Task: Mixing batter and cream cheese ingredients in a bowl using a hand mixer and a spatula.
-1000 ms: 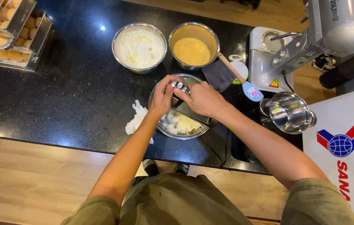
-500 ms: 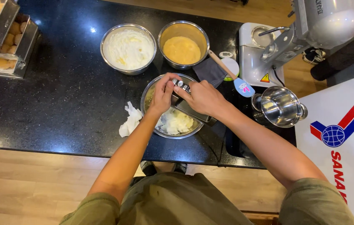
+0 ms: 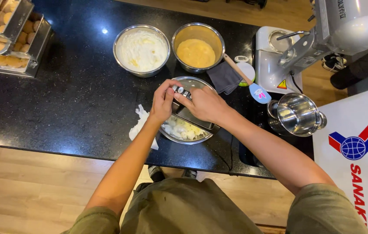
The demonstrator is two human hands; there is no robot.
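Since the earlier frames both hands have stayed over the same steel bowl, the view having drifted slightly so that bowl and hands sit a little lower and further left; the pale chunks in the bowl are more exposed beneath the wrists. Left hand (image 3: 163, 104): grip pressed together, fingertips pinching one end of a small silver-and-dark tool (image 3: 181, 91). Right hand (image 3: 204, 105): grip closed over the other end of the same tool, knuckles upward. Tool: held between both hands, above the far rim of the steel bowl (image 3: 192, 82), which stands on the black table (image 3: 62, 99) directly under the hands. Bowl contents: pale chunks (image 3: 183, 129) gathered at the near side; a flat metal blade (image 3: 194, 118) lies across the bowl below the right hand. Surroundings: crumpled white paper (image 3: 139, 125) just left of the bowl; bowl of white cream (image 3: 141, 50) and bowl of yellow batter (image 3: 197, 52) beyond it; grey cloth (image 3: 223, 78) and blue-headed spatula (image 3: 253, 86) to the right; stand mixer (image 3: 331, 30) and its steel mixing bowl (image 3: 296, 115) further right; trays of round pale cakes (image 3: 6, 39) at far left.
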